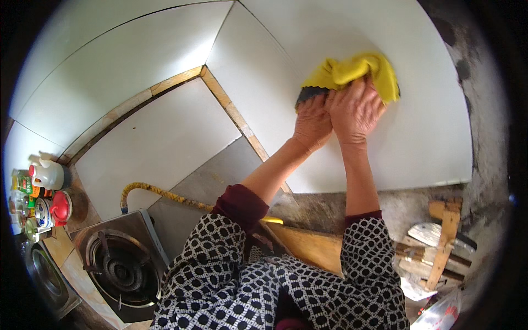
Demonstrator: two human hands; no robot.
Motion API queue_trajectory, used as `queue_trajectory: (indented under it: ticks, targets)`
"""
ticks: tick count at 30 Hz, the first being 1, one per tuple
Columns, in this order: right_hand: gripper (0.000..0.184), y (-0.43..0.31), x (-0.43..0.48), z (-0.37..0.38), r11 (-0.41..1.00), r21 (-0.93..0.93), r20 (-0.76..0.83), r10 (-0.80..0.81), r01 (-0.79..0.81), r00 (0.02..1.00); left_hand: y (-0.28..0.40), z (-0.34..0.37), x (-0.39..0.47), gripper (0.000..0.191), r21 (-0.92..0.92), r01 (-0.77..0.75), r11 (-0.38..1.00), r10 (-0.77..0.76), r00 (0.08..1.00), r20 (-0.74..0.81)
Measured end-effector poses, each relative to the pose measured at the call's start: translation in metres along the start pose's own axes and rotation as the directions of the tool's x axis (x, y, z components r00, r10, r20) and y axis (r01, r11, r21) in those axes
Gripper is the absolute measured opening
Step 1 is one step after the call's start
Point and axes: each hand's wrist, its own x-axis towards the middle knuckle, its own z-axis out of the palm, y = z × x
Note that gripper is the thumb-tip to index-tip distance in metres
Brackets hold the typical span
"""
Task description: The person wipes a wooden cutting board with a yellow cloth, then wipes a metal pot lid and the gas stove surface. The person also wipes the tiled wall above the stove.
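Both of my hands press a yellow cloth (pixel 354 68) with a dark grey underside against the white tiled wall (pixel 425 128). My left hand (pixel 312 126) is on the cloth's lower left, where the grey side shows, and its fingertips are hidden in the folds. Beside it and partly overlapping it, my right hand (pixel 355 111) lies on the yellow part with its fingers pointing up the wall. The cloth bunches above the fingers. Patterned black-and-white sleeves with dark red cuffs cover my forearms.
A gas stove (pixel 121 270) stands at lower left, with a yellow hose (pixel 165 193) curving behind it. Bottles (pixel 47 175) and a red-lidded container (pixel 61 208) crowd the far left. Knives hang in a wooden rack (pixel 445 243) at right, above a plastic bag (pixel 439 311).
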Motion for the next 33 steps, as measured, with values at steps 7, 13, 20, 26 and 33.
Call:
queue_trajectory:
  ticks: [7,13,20,26,33]
  targets:
    - [0.049,-0.111,0.054,0.089,0.940,0.132,0.131,-0.332,0.315,0.934,-0.146,-0.009,0.032,0.068,0.104,0.208,0.973,-0.205,0.978,-0.045]
    - [0.041,-0.188,0.055,0.151,0.824,0.214,0.260,-0.566,0.525,0.783,-0.275,-0.019,0.023,0.070,0.444,0.040,0.895,-0.017,0.998,-0.056]
    - [0.038,-0.229,0.006,0.183,0.702,0.270,0.292,-0.712,0.659,0.639,-0.338,0.013,-0.036,0.060,0.354,0.301,0.886,-0.289,0.953,-0.087]
    - [0.029,-0.201,-0.075,0.168,0.687,0.440,0.309,-0.721,0.579,0.620,-0.259,0.050,-0.107,0.053,0.101,0.458,0.883,-0.454,0.889,-0.059]
    - [0.013,-0.107,-0.175,0.096,0.677,0.642,0.362,-0.683,0.361,0.635,-0.124,0.070,-0.210,0.027,0.022,0.660,0.751,-0.660,0.749,0.057]
